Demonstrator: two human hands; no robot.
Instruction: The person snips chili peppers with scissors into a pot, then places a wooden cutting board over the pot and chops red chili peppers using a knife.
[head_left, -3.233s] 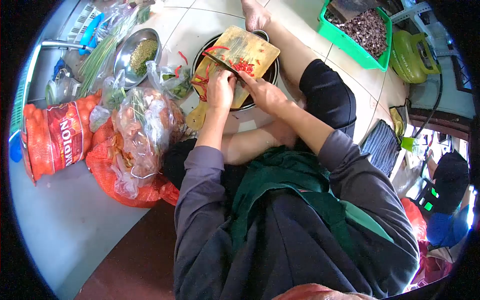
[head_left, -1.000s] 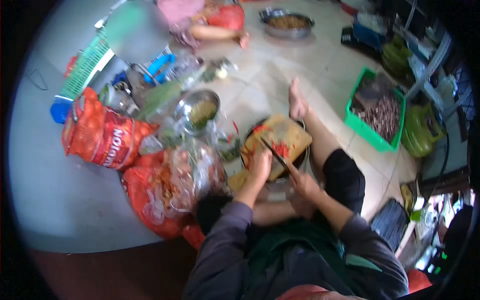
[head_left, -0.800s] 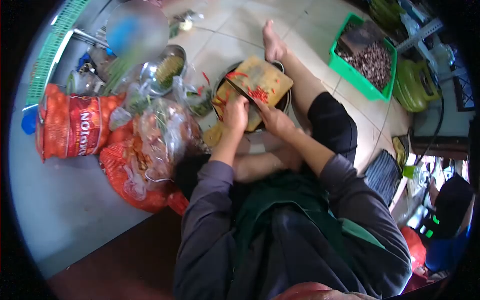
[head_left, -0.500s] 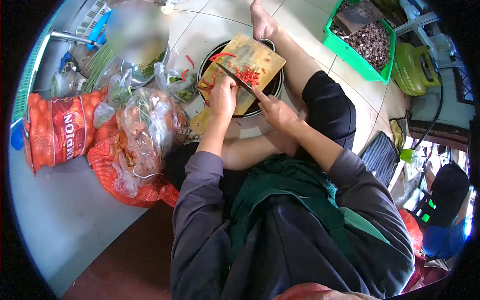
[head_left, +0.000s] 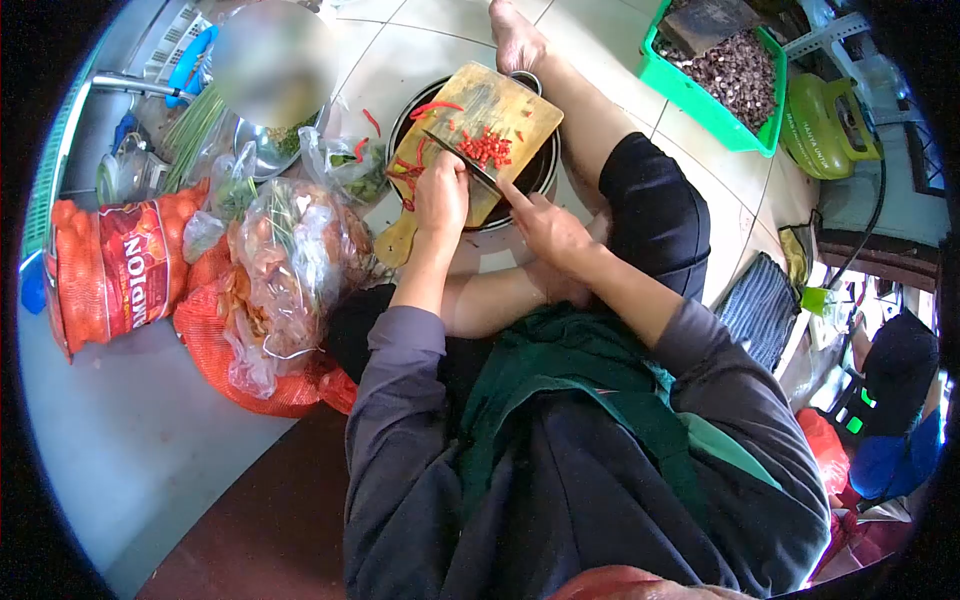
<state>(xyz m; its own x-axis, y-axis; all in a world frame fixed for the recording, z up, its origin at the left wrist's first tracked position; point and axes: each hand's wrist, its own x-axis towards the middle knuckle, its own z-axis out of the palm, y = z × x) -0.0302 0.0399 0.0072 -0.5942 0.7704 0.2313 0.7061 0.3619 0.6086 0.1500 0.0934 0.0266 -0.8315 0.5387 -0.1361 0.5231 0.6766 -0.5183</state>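
Observation:
My right hand is closed around the handle of a kitchen knife, its dark blade slanting up and left over a wooden cutting board. Beside the blade, my left hand has its fingers curled together; whatever they hold is hidden. Chopped red chili lies in a small heap just past the knife. Whole red chilies rest on the board's far left part, and more lie by its left edge near my left hand. The board sits across a round metal pot.
Left stand a red net sack and a plastic bag on another net sack. A metal bowl and loose chilies are beyond. A green crate and gas cylinder stand right. My bent legs flank the pot.
The whole view has shifted slightly. The knife and both hands stay close together over the board, with the blade lying a little differently beside the chopped chili.

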